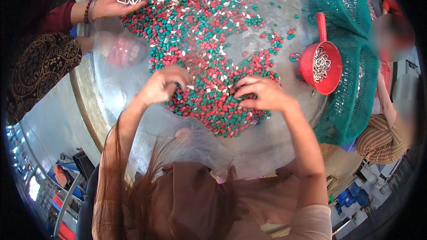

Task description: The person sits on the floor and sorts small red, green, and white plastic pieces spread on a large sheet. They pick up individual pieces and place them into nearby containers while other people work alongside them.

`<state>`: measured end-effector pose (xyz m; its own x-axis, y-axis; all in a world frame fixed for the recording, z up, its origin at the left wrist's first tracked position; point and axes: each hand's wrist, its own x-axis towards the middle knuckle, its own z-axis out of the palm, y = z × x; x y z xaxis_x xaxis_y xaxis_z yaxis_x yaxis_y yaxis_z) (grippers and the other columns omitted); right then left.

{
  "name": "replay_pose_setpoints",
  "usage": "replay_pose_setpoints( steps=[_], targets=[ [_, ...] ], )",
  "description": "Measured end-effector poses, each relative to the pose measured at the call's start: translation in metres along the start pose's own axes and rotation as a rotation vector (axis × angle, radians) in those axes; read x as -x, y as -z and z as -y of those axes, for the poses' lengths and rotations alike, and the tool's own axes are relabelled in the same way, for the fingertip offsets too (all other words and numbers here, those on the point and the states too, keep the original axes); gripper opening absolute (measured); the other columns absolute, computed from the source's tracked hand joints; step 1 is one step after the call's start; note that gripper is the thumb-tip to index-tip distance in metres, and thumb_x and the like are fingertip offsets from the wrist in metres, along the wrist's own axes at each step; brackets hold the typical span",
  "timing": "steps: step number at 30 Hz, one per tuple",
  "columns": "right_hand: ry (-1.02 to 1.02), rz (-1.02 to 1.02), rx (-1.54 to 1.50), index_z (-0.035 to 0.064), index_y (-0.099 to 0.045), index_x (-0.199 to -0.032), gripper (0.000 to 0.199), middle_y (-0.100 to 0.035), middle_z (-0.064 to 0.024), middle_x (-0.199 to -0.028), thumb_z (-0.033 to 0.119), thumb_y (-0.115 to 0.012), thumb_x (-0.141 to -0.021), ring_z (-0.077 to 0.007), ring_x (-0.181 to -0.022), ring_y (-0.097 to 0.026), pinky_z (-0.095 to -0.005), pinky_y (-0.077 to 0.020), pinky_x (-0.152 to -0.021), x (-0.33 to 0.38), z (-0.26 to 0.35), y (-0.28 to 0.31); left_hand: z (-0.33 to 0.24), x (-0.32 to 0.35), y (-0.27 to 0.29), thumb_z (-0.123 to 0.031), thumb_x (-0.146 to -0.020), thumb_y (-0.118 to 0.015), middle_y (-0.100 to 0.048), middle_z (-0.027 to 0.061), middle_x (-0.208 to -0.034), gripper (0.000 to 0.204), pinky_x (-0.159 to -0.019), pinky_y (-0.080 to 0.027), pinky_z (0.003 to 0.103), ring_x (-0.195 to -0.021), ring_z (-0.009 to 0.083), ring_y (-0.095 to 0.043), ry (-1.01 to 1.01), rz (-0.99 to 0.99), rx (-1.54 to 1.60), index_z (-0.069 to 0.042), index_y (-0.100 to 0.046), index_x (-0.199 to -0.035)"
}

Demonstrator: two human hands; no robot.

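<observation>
Left hand (162, 85), right hand (267, 94) over red and green pieces (212, 102)

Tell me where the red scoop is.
In the head view, the red scoop is toward the right, past the person's right hand and just left of the green mesh.

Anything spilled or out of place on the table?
A few red and green pieces lie apart from the main pile, by the red scoop; a small pale piece sits just outside its rim. Possibly strays.
</observation>
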<state>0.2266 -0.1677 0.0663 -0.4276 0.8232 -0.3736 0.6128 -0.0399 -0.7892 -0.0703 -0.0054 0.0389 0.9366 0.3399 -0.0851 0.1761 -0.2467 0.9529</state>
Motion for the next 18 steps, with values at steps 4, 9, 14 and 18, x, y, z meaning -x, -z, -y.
replay_pose_setpoints(
  steps=[4, 9, 14, 18],
  targets=[
    [-0.163, -0.194, -0.144, 0.0102, -0.065, -0.107, 0.032, -0.06, -0.0114, -0.112, 0.028, -0.064, -0.08, -0.0299, -0.106, -0.056, -0.0376, -0.044, -0.091, -0.034, -0.037, 0.033, 0.034, -0.001, 0.014, 0.004, -0.077, -0.045, -0.062, 0.0131, -0.096, 0.023, -0.085, -0.046, 0.035, -0.093, 0.0298, -0.059, 0.236, -0.65, -0.309, -0.005, -0.064, -0.085],
    [-0.091, -0.652, 0.15, 0.0071, -0.058, -0.117, 0.043, -0.057, -0.0163, -0.115, 0.036, -0.059, -0.084, -0.033, -0.108, -0.053, -0.0401, -0.042, -0.093, -0.129, -0.067, 0.001, 0.051, -0.046, -0.044, -0.011, -0.086, -0.05, -0.056, 0.016, -0.103, 0.023, -0.088, -0.041, 0.04, -0.1, 0.0326, -0.052, 0.243, -0.693, -0.29, -0.001, -0.056, -0.106],
    [-0.168, -0.189, -0.1, 0.0091, -0.061, -0.108, 0.034, -0.061, -0.0141, -0.104, 0.033, -0.059, -0.085, -0.0308, -0.099, -0.058, -0.0387, -0.0445, -0.088, -0.102, -0.014, -0.024, 0.026, -0.032, -0.071, -0.01, -0.087, -0.047, -0.057, 0.0148, -0.095, 0.019, -0.08, -0.045, 0.038, -0.087, 0.0303, -0.058, 0.333, -0.403, 0.041, -0.002, -0.057, -0.101],
    [-0.087, -0.095, 0.008, 0.0088, -0.063, -0.106, 0.03, -0.063, -0.0095, -0.1, 0.017, -0.065, -0.078, -0.0264, -0.095, -0.059, -0.0366, -0.0454, -0.085, -0.052, -0.006, -0.002, 0.01, 0.001, -0.074, -0.001, -0.084, -0.049, -0.059, 0.0111, -0.104, 0.023, -0.084, -0.046, 0.035, -0.096, 0.0252, -0.058, 0.119, -0.358, -0.167, -0.005, -0.059, -0.104]
  ],
)
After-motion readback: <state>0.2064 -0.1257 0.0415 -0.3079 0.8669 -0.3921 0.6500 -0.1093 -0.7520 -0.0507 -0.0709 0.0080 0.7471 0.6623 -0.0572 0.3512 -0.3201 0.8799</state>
